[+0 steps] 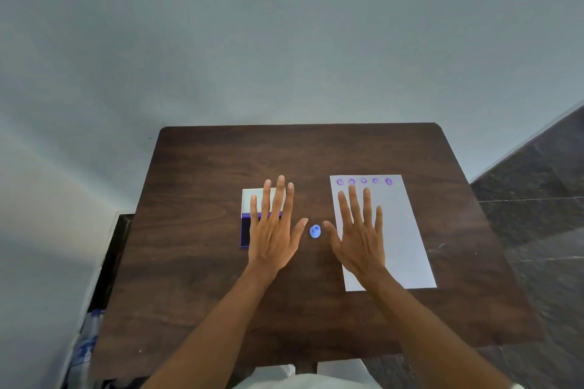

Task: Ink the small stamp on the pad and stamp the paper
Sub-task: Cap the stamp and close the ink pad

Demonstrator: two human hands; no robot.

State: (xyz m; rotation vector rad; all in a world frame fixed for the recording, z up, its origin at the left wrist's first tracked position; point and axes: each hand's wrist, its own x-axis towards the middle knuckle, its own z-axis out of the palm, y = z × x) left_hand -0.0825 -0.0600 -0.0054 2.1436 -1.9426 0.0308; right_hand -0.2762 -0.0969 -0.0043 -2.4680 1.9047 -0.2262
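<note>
A small blue stamp (315,231) stands upright on the dark wooden table (202,230), between my two thumbs and untouched. My left hand (274,230) is spread flat, palm down, over the open ink pad (245,232), hiding most of its purple pad and white lid. My right hand (360,237) is spread flat over the left part of the white paper (401,230). A row of several purple stamp marks (363,181) runs along the paper's far edge, just beyond my right fingertips. Both hands hold nothing.
The table stands against a pale wall, with dark tiled floor (537,199) to the right. Blue and white packaging (87,344) lies on the floor at the table's left. Bare wood shows behind the pad and paper and in front of my wrists.
</note>
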